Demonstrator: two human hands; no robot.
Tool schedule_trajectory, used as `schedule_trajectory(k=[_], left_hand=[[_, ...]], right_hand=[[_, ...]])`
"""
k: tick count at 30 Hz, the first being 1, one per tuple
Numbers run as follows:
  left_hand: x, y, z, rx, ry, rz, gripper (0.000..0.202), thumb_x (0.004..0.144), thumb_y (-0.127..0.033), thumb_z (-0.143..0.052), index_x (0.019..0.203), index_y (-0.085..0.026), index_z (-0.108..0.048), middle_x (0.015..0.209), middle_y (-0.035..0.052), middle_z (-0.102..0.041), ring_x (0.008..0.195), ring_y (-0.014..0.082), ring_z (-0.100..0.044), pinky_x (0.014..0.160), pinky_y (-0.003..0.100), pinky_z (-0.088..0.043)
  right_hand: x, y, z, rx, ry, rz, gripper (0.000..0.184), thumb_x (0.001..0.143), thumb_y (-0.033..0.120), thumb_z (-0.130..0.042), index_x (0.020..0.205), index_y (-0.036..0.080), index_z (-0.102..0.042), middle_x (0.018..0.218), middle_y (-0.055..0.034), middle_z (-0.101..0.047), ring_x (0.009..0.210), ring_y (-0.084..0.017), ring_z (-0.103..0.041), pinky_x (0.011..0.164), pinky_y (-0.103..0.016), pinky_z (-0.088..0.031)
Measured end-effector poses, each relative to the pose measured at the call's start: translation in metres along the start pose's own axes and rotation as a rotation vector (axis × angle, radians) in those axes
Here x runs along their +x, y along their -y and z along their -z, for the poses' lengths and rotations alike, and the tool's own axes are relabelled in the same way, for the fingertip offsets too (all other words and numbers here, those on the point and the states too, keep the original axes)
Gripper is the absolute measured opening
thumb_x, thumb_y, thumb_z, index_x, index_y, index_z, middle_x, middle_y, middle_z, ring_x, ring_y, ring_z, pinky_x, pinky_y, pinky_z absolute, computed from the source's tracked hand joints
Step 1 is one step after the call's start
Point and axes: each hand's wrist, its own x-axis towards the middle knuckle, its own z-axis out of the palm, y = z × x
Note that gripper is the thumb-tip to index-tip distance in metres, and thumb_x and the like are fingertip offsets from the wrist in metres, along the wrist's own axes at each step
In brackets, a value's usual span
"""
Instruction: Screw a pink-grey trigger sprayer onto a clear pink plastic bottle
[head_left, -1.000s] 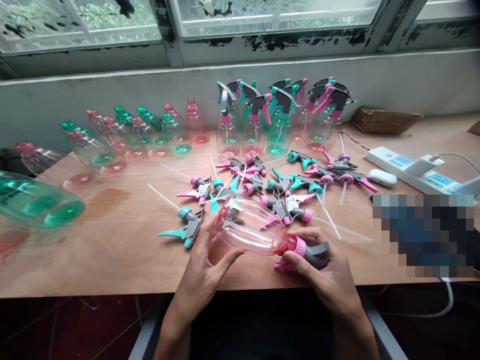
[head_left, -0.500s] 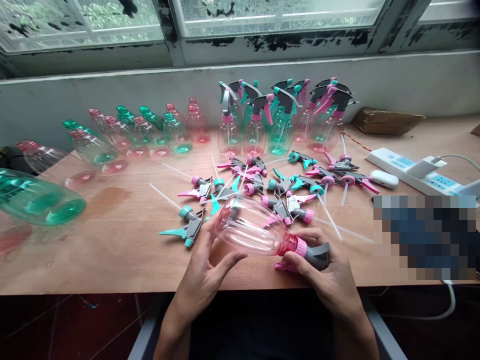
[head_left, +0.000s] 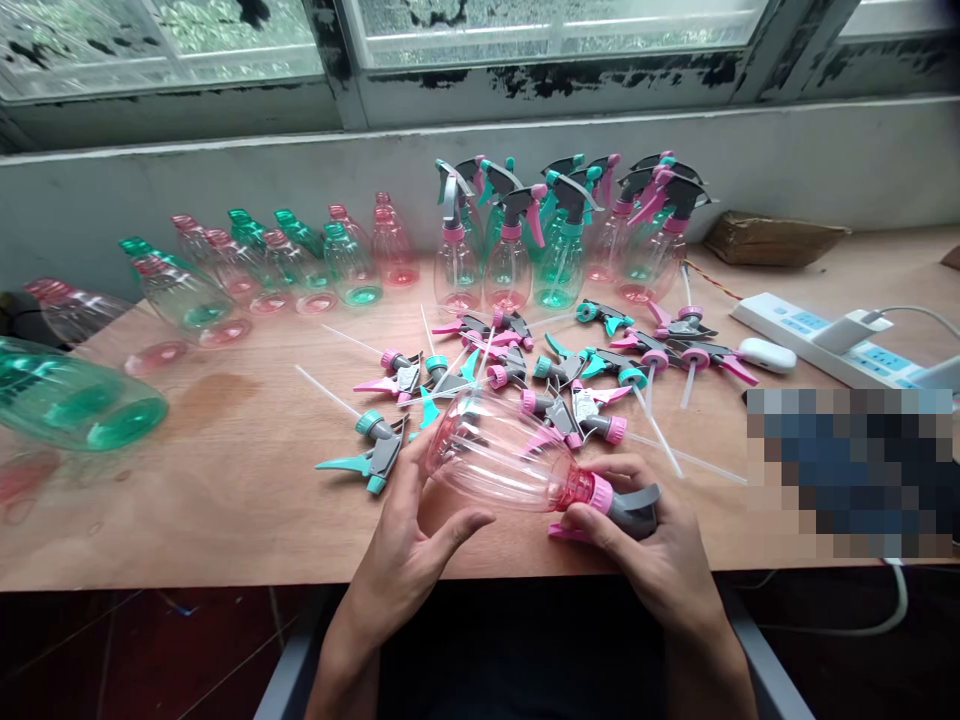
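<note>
I hold a clear pink bottle (head_left: 499, 455) on its side above the near edge of the wooden table (head_left: 225, 480). My left hand (head_left: 409, 545) cups the bottle's body from below, thumb and fingers curled round it. My right hand (head_left: 649, 550) grips the grey and pink spray head (head_left: 626, 505) that sits on the bottle's neck, fingers closed round the pink collar. Just behind the bottle lies a heap of loose spray heads (head_left: 540, 375) with thin white tubes.
Finished spray bottles (head_left: 559, 235) stand at the back by the wall. Empty pink and green bottles (head_left: 285, 265) lie in a row at the left, a large green one (head_left: 71, 405) nearest. A white power strip (head_left: 832, 350) and cables are at the right.
The bottle and both hands have barely shifted; my left thumb has moved slightly along the bottle's body.
</note>
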Motion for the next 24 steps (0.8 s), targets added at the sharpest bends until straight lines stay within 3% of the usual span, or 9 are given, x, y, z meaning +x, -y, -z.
schedule_trajectory(k=[8,15,20,24], left_hand=[[0.0013,0.0023,-0.0019,-0.081,0.012,0.018,0.07,0.096,-0.035,-0.079,0.157,-0.037,-0.046,0.173,0.0068,-0.044,0.162,0.0314,-0.04,0.134,0.049,-0.034],[0.0001,-0.0007,-0.002,-0.118,0.019,0.052,0.069,0.096,-0.036,-0.079,0.156,-0.035,-0.045,0.173,0.0075,-0.043,0.162,0.0313,-0.04,0.134,0.051,-0.034],[0.0023,0.0015,-0.003,-0.129,0.015,0.065,0.066,0.096,-0.037,-0.079,0.154,-0.033,-0.048,0.172,0.0077,-0.044,0.161,0.0317,-0.04,0.135,0.053,-0.033],[0.0014,0.0046,-0.0023,-0.13,0.018,0.077,0.068,0.097,-0.036,-0.079,0.157,-0.037,-0.047,0.173,0.0048,-0.044,0.162,0.0315,-0.038,0.135,0.052,-0.031]], right_hand=[[0.0013,-0.0053,0.0026,-0.013,0.01,0.034,0.03,0.086,0.032,-0.091,0.111,0.028,-0.075,0.102,-0.0017,-0.075,0.079,-0.018,-0.078,0.073,-0.028,-0.075],[0.0011,0.0006,0.0011,-0.035,-0.001,0.041,0.028,0.085,0.033,-0.092,0.106,0.028,-0.074,0.094,0.0011,-0.076,0.072,-0.017,-0.08,0.067,-0.024,-0.073],[-0.0005,0.0036,-0.0007,-0.035,-0.021,-0.006,0.031,0.085,0.036,-0.092,0.107,0.027,-0.072,0.09,-0.0002,-0.079,0.073,-0.02,-0.081,0.069,-0.026,-0.073],[-0.001,0.0021,0.0001,0.003,0.009,0.029,0.028,0.087,0.033,-0.091,0.109,0.03,-0.073,0.092,0.0029,-0.079,0.072,-0.016,-0.081,0.071,-0.025,-0.073]])
